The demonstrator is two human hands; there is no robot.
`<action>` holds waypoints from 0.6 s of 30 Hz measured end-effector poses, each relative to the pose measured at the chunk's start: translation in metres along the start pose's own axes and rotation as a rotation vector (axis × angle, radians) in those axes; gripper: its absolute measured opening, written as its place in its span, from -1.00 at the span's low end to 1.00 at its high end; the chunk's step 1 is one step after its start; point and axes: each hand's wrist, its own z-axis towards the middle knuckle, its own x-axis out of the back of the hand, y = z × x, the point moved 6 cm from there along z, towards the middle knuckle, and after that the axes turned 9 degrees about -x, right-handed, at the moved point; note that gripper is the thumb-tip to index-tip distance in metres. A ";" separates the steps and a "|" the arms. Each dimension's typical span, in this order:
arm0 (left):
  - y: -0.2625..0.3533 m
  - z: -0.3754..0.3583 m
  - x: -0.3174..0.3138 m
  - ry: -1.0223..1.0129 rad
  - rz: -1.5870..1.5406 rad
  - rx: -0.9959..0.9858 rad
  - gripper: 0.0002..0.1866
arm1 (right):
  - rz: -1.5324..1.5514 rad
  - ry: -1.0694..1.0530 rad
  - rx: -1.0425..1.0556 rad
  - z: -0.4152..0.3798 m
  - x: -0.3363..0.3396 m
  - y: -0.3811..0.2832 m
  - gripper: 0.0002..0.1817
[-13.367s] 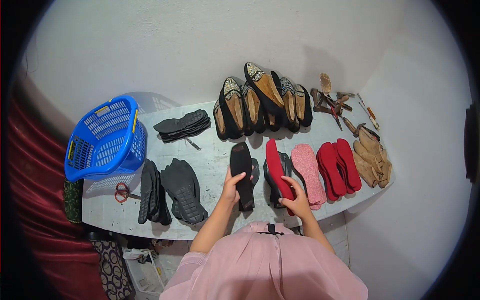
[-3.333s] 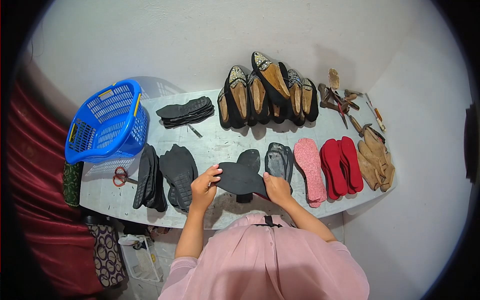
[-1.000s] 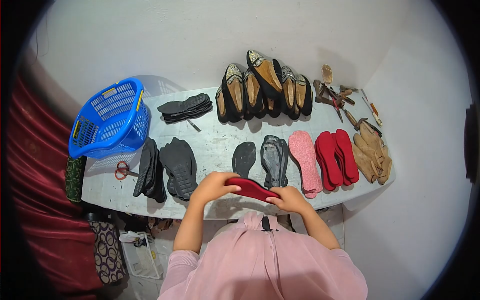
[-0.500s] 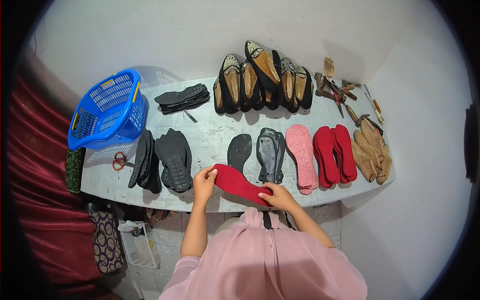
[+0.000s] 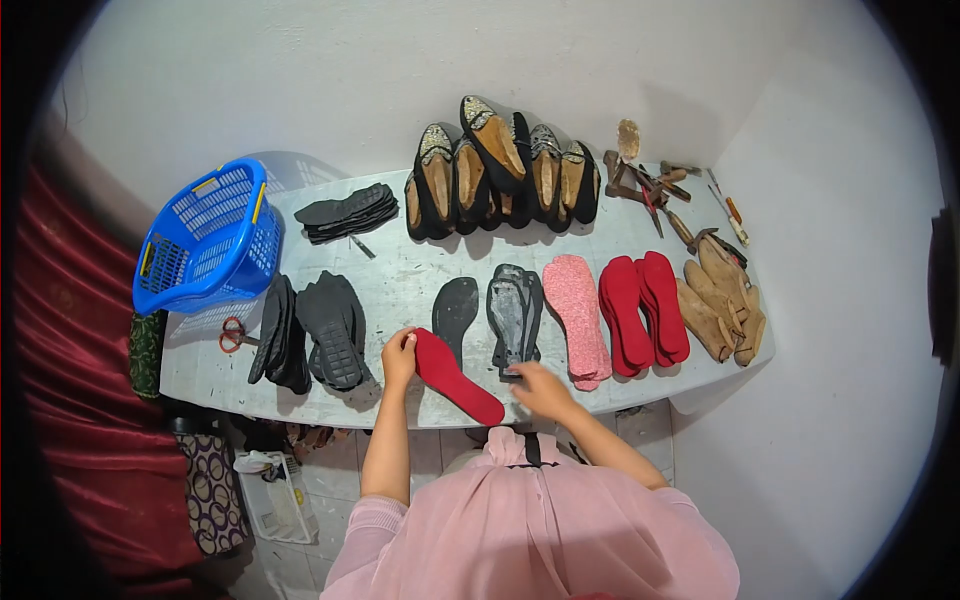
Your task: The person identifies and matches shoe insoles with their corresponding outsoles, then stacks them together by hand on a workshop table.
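My left hand is closed on the upper end of a red insole, which slants down to the right over the table's front edge. My right hand is off the insole. Its thumb and fingers are apart at the lower end of a stack of grey-smeared black soles; whether they touch it is hard to tell. A single black sole lies flat just beyond the red insole, which overlaps its lower end in view. Pink speckled insoles and two stacks of red insoles lie to the right.
Black shoes on lasts stand along the wall. A blue basket, scissors and black sole stacks are at left. Hammers and other tools lie back right, above wooden lasts. A white crate sits on the floor.
My right hand has let go of the red insole's lower end and moved to the grey-smeared soles. The insole now tilts more steeply, held only by my left hand. The whole view has shifted slightly.
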 end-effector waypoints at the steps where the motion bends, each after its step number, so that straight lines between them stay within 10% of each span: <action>1: -0.006 0.004 -0.005 0.009 -0.043 0.018 -0.72 | 0.048 0.113 0.007 -0.002 0.022 0.002 -0.64; 9: 0.032 -0.001 -0.010 0.044 0.067 -0.184 -0.72 | -0.260 0.683 -0.191 -0.031 0.138 0.078 -0.53; 18: 0.049 -0.040 0.014 0.113 0.018 -0.173 -0.79 | -0.283 0.626 -0.465 -0.029 0.154 0.123 -0.26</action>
